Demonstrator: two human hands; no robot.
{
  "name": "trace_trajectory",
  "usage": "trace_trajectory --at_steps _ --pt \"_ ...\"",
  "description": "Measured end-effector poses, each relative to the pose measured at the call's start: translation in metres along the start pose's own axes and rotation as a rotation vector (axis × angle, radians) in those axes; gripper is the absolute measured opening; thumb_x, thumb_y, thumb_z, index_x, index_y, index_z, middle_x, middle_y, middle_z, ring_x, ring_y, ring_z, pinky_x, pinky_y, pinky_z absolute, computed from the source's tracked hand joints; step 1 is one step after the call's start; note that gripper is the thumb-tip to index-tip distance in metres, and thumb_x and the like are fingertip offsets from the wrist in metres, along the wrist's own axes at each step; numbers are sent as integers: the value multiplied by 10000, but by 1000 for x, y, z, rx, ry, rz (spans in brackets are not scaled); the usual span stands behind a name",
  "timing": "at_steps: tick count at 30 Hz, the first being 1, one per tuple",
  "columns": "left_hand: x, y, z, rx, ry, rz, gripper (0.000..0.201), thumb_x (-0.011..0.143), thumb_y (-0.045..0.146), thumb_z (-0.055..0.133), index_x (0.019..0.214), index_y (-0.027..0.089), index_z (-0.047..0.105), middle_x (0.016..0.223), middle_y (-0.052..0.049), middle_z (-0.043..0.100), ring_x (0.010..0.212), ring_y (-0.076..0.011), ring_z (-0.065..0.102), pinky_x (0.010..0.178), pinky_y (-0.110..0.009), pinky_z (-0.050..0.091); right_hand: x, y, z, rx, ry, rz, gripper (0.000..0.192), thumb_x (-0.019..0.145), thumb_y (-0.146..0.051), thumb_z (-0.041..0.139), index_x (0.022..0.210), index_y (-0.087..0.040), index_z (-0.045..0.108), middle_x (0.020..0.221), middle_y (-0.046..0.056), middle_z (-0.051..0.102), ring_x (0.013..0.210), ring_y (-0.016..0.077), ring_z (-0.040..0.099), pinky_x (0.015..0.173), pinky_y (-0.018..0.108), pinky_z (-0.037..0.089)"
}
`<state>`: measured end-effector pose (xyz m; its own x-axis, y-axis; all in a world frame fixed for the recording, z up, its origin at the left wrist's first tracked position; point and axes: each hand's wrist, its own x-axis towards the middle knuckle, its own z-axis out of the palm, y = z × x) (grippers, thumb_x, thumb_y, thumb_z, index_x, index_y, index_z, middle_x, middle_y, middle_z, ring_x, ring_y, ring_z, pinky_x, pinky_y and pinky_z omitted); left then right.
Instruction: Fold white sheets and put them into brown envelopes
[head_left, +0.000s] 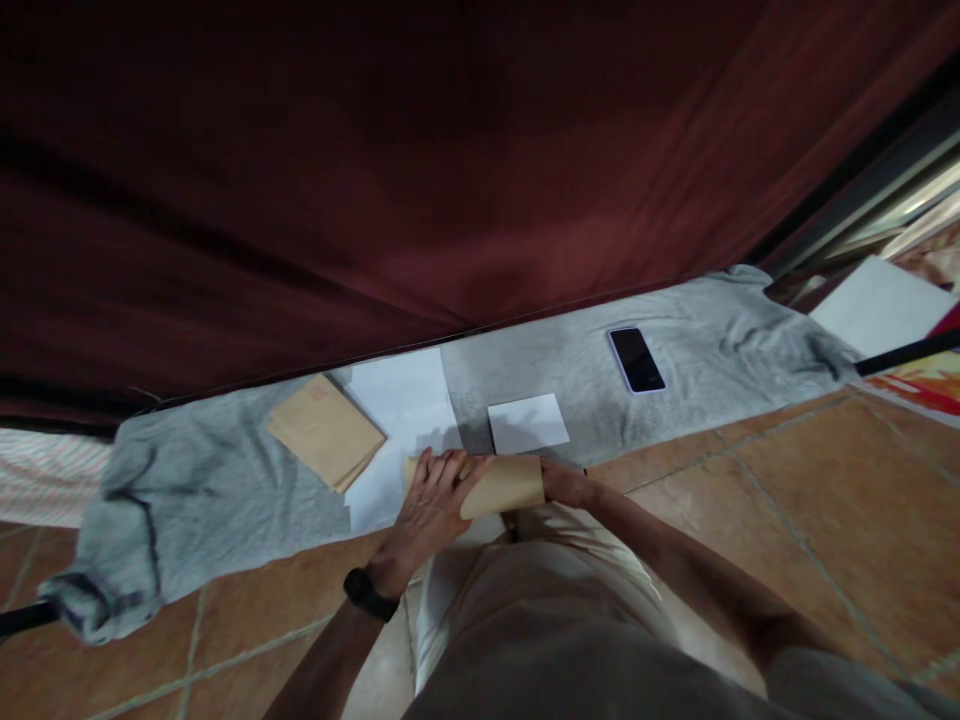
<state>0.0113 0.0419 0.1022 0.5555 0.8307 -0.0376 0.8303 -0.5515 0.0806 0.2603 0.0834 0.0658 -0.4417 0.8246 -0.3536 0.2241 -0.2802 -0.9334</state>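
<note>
Head view. Left hand (433, 500): palm down, fingers spread flat across left half of brown envelope (499, 484), pressing on it rather than closed around it; black watch (369, 594) on wrist. Right hand (564, 483): at right end of same envelope, touching its short edge; fingers mostly hidden behind envelope, so closed or open cannot be told.

Brown envelope: plain kraft-paper colour, oblong, long side running left to right, unmarked on visible face, slightly bowed rather than fully flat. Located at near edge of grey cloth (225, 490), directly in front of knees, partly overlapping large white sheet (397, 410).

White card (528, 423): small, rectangular, blank, flat on grey cloth just beyond envelope, apart from both hands. Stack of brown envelopes (326, 432): same kraft colour, red print near top corner, lying askew to the left, partly on cloth and partly on large white sheet. Phone (636, 359): dark screen up, pale case, further right on cloth, well apart from hands.

Grey cloth spread in long strip over tiled floor (787, 500). Dark red curtain (450, 170) hanging behind cloth.
</note>
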Motion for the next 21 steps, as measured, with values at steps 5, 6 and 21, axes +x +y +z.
trace_trajectory --at_steps 5,6,21 --pt "-1 -22 -2 22 42 -73 938 764 244 726 1600 272 300 1404 -150 551 1356 -352 481 1213 -576 259 12 7 -7 240 -153 -29 321 849 -271 608 1147 -205 706 934 9 716 878 178 651 792 289 548" --pt "-2 -25 0 18 49 -79 937 765 259 724 1600 267 299 1421 -152 543 1364 -355 477 1210 -573 267 13 6 -5 264 -139 -25 328 849 -283 599 1154 -220 700 970 9 716 919 182 651 811 291 548" --pt "4 -41 19 5 113 -177 955 801 358 709 1604 187 221 1383 -180 568 1302 -366 528 1175 -553 297 29 9 -19 37 142 -68 262 949 -377 535 1080 -195 671 979 61 708 837 174 668 798 303 547"
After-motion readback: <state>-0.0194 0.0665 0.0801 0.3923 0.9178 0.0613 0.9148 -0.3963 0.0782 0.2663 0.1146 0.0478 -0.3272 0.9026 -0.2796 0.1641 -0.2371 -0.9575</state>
